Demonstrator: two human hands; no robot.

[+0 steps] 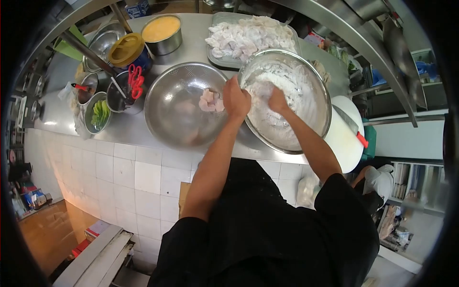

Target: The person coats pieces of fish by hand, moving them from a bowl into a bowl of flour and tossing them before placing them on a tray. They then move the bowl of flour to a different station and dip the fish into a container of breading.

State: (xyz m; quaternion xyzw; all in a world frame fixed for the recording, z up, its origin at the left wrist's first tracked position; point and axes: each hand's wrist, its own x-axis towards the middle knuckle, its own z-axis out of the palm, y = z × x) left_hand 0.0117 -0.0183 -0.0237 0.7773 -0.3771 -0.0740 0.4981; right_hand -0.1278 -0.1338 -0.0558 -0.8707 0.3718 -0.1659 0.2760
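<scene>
My left hand (237, 99) is closed at the left rim of a steel mixing bowl (313, 125), its fingers curled over the edge. Inside that bowl lies white flour (285, 82), smeared up the walls. My right hand (278, 101) reaches into the flour, beside a floury lump (260, 91); its fingers are hidden and blurred. Left of the bowl stands a perforated steel colander (174, 115) with a few pale raw meat pieces (211, 101) at its right side. Behind, a tray (219, 60) is heaped with flour-coated pieces (253, 36).
A knife (351, 125) with a red handle lies on the round white cutting board (346, 148) at right. Red-handled scissors (136, 81), a bowl of green slices (99, 115), a yellow-lidded tub (127, 49) and a pot of orange liquid (161, 29) stand left. A metal shelf frame (354, 43) overhangs the counter.
</scene>
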